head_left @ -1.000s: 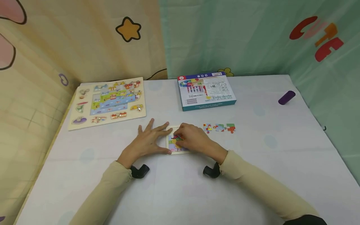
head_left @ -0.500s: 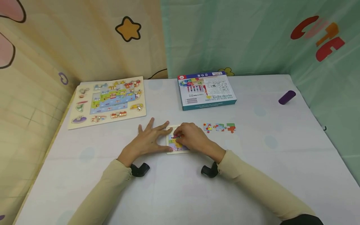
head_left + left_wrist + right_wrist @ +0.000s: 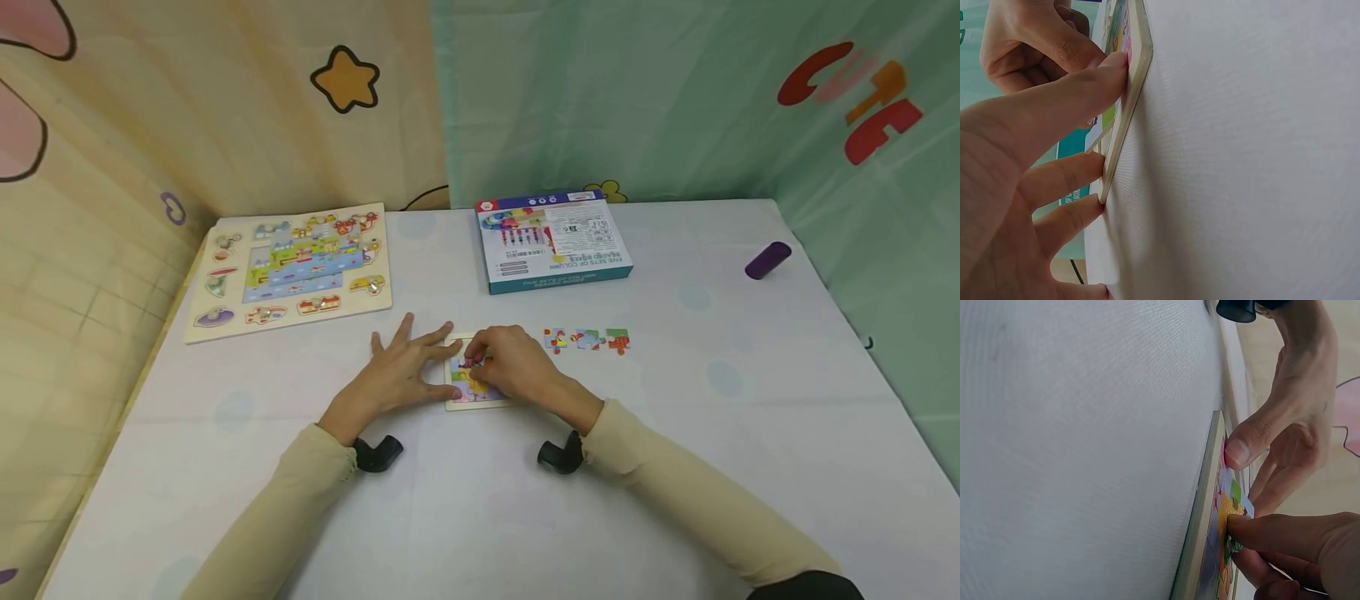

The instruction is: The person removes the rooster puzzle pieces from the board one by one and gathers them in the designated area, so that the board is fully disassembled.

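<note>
A small jigsaw puzzle tray with a pale wooden border lies on the white table, partly filled with colourful pieces. My left hand spreads its fingers over the tray's left side. Its thumb presses the near border, and two fingertips touch the tray's edge farther up. From the right, my right hand reaches over the tray and pinches a puzzle piece between thumb and fingers. That piece stands tilted against the picture, its edge raised, and the right fingers hide part of it. Three loose puzzle pieces lie in a row beyond the right hand.
A large wooden peg puzzle board lies at the back left. At the back middle is a flat boxed set with a teal side. A purple cylinder lies far right. Curtains hang behind the table.
My right thumb and fingers have shifted slightly over the tray, and a little more of its picture shows. The left hand and the loose pieces keep their places.
</note>
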The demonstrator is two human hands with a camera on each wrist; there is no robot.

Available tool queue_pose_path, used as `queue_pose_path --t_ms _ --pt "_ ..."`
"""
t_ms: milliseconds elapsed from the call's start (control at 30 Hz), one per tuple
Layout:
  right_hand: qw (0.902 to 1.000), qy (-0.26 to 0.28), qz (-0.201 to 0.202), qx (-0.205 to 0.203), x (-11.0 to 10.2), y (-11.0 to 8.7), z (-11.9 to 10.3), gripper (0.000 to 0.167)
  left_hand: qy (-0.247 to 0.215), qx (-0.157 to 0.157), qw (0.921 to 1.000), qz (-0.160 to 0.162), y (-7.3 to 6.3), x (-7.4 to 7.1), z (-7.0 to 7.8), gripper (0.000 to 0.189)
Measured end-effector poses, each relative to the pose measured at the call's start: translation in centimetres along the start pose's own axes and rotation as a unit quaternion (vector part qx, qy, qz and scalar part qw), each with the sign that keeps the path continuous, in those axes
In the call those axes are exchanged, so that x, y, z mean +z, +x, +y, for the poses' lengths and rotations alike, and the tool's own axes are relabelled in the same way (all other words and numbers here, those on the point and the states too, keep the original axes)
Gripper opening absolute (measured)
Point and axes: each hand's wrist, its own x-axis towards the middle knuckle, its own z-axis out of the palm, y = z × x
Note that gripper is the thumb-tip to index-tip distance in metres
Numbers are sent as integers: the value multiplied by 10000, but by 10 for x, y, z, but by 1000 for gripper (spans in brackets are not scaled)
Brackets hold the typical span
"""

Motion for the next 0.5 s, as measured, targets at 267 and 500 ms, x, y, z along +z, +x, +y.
queue_pose_path --t_ms 267,500 --pt "9949 988 -1 -175 -4 -4 5 5 -22 -13 10000 -34 1 -1 1 74" --pt "9876 1564 109 -114 -9 -8 9 3 -44 -33 10000 -44 1 -1 1 75"
